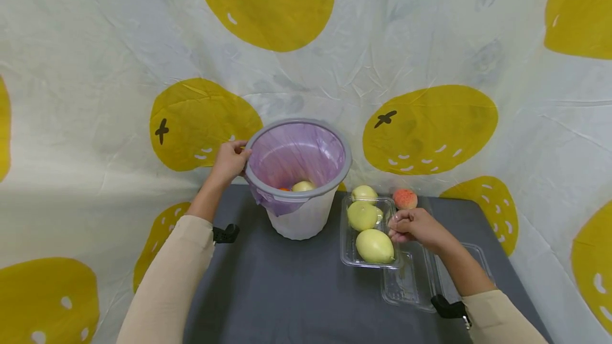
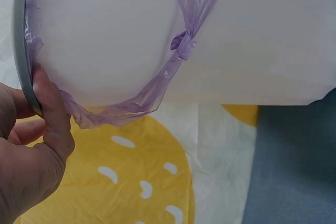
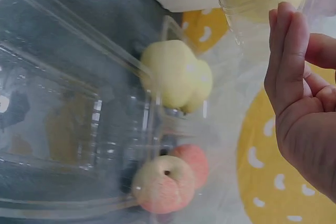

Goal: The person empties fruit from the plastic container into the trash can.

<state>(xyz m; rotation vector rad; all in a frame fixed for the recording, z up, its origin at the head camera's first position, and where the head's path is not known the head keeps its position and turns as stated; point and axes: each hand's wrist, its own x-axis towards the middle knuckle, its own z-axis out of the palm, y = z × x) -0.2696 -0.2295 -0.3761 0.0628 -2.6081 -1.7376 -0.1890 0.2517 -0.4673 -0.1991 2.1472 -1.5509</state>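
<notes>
A white waste bin [image 1: 303, 222] with a grey rim and a purple liner bag [image 1: 296, 147] stands at the back of the table. My left hand [image 1: 230, 161] grips its rim on the left side, fingers and thumb around the edge and liner [image 2: 121, 111]. My right hand [image 1: 413, 227] pinches the right edge of a clear plastic tray [image 1: 345, 238], raised above the table. A pale yellow fruit [image 1: 374, 246] lies in this tray, and another yellow fruit [image 1: 360, 215] shows within its outline. Inside the bin are a pale yellow fruit [image 1: 303, 186] and something orange [image 1: 284, 189].
Other clear plastic trays [image 1: 404, 291] lie on the dark table [image 1: 287, 291] below my right hand. Behind them are a yellow fruit [image 1: 364, 192] and reddish peaches [image 3: 164, 184]. A cloth [image 1: 306, 78] printed with yellow fruit hangs behind the table.
</notes>
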